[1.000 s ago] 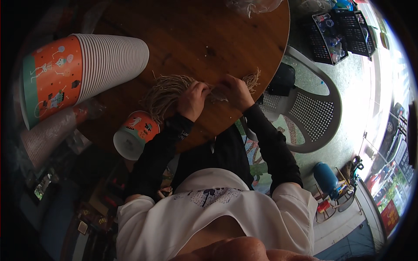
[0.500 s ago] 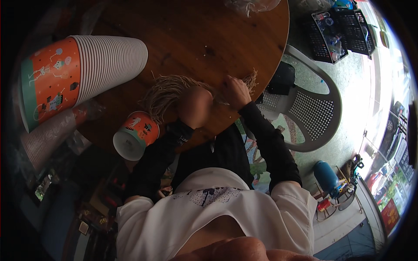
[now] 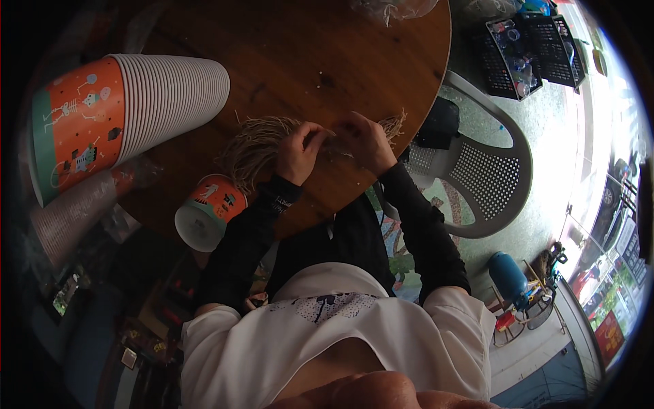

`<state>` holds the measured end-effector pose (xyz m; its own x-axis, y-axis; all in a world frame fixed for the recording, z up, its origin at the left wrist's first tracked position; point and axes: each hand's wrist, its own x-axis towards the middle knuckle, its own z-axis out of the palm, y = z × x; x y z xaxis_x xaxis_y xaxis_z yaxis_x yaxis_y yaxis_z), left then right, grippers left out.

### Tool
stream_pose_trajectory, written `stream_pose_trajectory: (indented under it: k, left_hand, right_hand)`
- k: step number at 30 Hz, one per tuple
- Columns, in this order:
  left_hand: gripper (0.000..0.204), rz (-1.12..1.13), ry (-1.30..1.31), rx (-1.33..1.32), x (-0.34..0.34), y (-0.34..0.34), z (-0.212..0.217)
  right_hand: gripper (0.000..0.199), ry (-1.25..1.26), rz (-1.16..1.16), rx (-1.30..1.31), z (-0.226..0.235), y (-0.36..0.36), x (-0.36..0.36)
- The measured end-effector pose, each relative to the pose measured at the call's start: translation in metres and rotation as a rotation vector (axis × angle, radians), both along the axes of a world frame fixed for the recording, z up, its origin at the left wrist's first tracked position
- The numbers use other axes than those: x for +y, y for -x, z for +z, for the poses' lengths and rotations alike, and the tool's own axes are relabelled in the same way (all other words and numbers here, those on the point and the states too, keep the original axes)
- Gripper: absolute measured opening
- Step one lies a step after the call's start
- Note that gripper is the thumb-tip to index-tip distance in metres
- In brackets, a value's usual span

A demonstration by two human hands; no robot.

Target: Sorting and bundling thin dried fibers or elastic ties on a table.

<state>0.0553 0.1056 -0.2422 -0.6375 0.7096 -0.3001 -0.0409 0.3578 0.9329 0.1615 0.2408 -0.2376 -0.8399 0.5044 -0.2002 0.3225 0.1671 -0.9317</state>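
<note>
A bundle of tan, straw-like fibres (image 3: 262, 140) is laid on the round wooden table (image 3: 300, 61), near its close edge. The strands are thin, dry and pale brown, and are gathered loosely rather than tied. To the left the bundle is fanned out into a curved, tangled mass. Toward the right it is drawn into a narrower band, whose middle is covered by the left hand (image 3: 298, 151) and the right hand (image 3: 368, 142), both closed on it. A short frayed tuft is seen sticking out on the far right, close to the table's rim. Individual strands cannot be counted.
</note>
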Motion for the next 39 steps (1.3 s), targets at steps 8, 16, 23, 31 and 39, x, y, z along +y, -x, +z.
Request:
stream_pose_trajectory:
  k: [8,16,23,31,39]
  left_hand:
    - [0.008,-0.198,0.044,0.236,0.017,0.02,0.004]
    - [0.014,0.019,0.013,-0.007,0.015,0.001,-0.009]
    - [0.016,-0.156,0.164,0.057,0.01,0.0,-0.027]
    - [0.02,-0.023,0.23,-0.234,0.012,0.007,-0.028]
    - [0.019,-0.361,0.246,0.185,0.017,0.016,-0.024]
  right_hand:
    - [0.018,0.366,0.038,-0.063,-0.015,-0.005,0.0]
    - [0.018,0.453,-0.135,-0.061,-0.015,-0.004,0.002]
    - [0.018,0.286,-0.066,-0.065,-0.016,-0.007,-0.003]
    - [0.013,0.017,-0.101,-0.044,-0.025,-0.016,-0.007]
    - [0.009,-0.191,-0.079,0.042,-0.009,-0.01,-0.001]
